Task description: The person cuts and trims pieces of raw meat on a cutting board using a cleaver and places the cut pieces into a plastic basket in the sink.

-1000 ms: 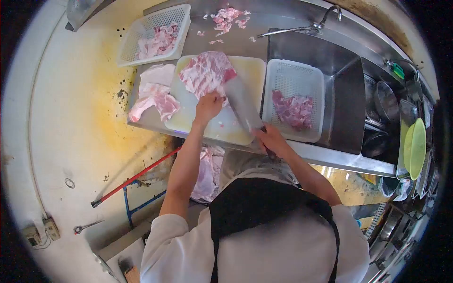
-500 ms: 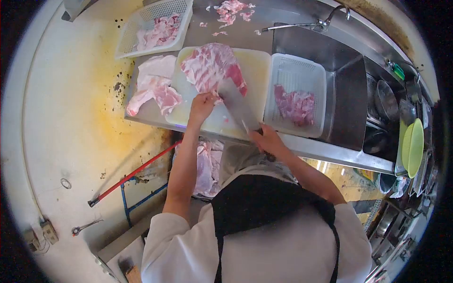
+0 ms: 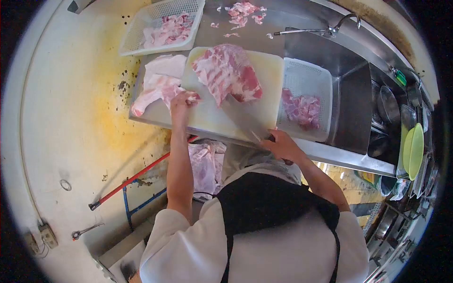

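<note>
A large slab of raw meat (image 3: 229,70) lies on the white cutting board (image 3: 271,85). My right hand (image 3: 283,145) grips the handle of a broad cleaver (image 3: 247,120), whose blade tip reaches the slab's lower edge. At the board's left edge my left hand (image 3: 180,103) is closed around a small piece of meat (image 3: 192,97). Right beside it lies a pale, fatty cut of meat (image 3: 163,70) on the steel counter. Whether the piece in my fingers is joined to that cut, I cannot tell.
A white basket (image 3: 126,43) of meat pieces stands at the back left, with scraps (image 3: 241,13) on the counter nearby. Another basket (image 3: 325,101) with meat sits right of the board, by the sink (image 3: 351,94) and faucet (image 3: 330,30). More meat (image 3: 205,162) lies below the counter.
My left hand has moved left, from the slab's lower edge to the pale cut. The cleaver stays in my right hand near the slab. The view has shifted slightly.
</note>
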Motion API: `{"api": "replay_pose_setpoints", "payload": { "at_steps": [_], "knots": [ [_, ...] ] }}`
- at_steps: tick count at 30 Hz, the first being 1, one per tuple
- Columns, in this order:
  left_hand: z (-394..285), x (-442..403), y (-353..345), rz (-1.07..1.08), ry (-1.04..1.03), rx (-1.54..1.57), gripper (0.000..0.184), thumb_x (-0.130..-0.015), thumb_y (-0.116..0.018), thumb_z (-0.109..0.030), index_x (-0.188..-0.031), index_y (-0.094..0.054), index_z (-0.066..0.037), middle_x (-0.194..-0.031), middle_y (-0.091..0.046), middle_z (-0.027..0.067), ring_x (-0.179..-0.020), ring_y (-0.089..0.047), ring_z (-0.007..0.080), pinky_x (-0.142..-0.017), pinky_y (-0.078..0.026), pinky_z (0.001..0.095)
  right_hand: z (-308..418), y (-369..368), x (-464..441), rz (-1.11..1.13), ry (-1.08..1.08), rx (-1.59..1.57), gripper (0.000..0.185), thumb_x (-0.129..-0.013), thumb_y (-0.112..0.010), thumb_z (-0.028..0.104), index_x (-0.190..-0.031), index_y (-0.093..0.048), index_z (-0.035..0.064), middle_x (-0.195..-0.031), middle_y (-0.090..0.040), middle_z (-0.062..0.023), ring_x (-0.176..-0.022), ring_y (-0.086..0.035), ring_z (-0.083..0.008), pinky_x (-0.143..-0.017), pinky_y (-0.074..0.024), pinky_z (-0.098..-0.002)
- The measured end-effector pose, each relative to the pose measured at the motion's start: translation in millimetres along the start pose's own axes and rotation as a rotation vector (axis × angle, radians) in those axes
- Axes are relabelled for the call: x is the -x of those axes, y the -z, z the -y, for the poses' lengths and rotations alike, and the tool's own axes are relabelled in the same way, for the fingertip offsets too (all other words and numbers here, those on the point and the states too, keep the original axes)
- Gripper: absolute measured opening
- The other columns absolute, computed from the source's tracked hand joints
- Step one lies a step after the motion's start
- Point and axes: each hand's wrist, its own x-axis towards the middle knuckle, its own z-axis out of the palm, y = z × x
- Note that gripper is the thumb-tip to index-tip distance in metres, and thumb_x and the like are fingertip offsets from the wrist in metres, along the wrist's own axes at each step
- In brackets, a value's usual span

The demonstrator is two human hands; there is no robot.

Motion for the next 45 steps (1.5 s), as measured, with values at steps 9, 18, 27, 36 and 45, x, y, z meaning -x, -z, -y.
{"api": "replay_pose_setpoints", "payload": {
  "at_steps": [9, 18, 27, 36, 45],
  "knots": [
    [-1.2, -70.9, -28.9, 0.050, -0.182, -0.504, 0.010, -0.089, -0.051, -0.004, -0.090, -0.061, 0.000, -0.073, -0.063, 0.0075, -0.056, -0.057, 0.0152, -0.051, -0.047, 0.0318, 23.2, -52.2, -64.8, -0.176, 0.183, -0.335, 0.037, -0.093, -0.062, 0.028, -0.109, -0.056, -0.0046, -0.070, -0.060, -0.0091, -0.050, -0.058, -0.0170, -0.048, -0.0468, -0.0327],
    [16.5, -81.8, -1.7, 0.044, -0.240, -0.540, 0.006, -0.093, -0.051, -0.004, -0.094, -0.057, -0.002, -0.074, -0.060, 0.0057, -0.061, -0.056, 0.0124, -0.054, -0.046, 0.0298, 75.6, -56.8, -146.0, -0.230, 0.246, -0.177, 0.031, -0.091, -0.060, 0.022, -0.104, -0.058, -0.0059, -0.072, -0.065, -0.0153, -0.049, -0.061, -0.0205, -0.048, -0.0489, -0.0368],
    [23.6, -100.5, 6.0, 0.304, -0.152, -0.429, 0.009, -0.096, -0.051, -0.007, -0.094, -0.060, -0.003, -0.075, -0.059, 0.0023, -0.060, -0.051, 0.0097, -0.053, -0.043, 0.0265, 72.8, -68.1, -155.0, -0.271, 0.238, -0.250, 0.028, -0.090, -0.060, 0.021, -0.104, -0.059, -0.0038, -0.064, -0.057, -0.0077, -0.044, -0.054, -0.0160, -0.042, -0.0438, -0.0328],
    [6.7, -121.0, -14.5, 0.104, -0.268, -0.801, 0.026, -0.090, -0.057, -0.026, -0.082, -0.064, -0.003, -0.070, -0.066, 0.0158, -0.065, -0.067, 0.0289, -0.061, -0.052, 0.0413, 60.0, -28.3, -54.9, -0.002, 0.025, -0.043, 0.027, -0.094, -0.061, 0.022, -0.108, -0.060, -0.0010, -0.067, -0.056, -0.0054, -0.048, -0.051, -0.0110, -0.045, -0.0426, -0.0312],
    [16.6, -116.3, -22.5, 0.163, -0.528, -1.247, 0.038, -0.089, -0.059, -0.042, -0.091, -0.067, -0.005, -0.095, -0.070, 0.0189, -0.092, -0.067, 0.0400, -0.081, -0.052, 0.0499, 43.0, -72.8, -111.0, -0.362, 0.317, -0.253, 0.036, -0.090, -0.063, 0.026, -0.111, -0.059, -0.0028, -0.074, -0.062, -0.0102, -0.049, -0.057, -0.0186, -0.048, -0.0483, -0.0346]
  ]
}}
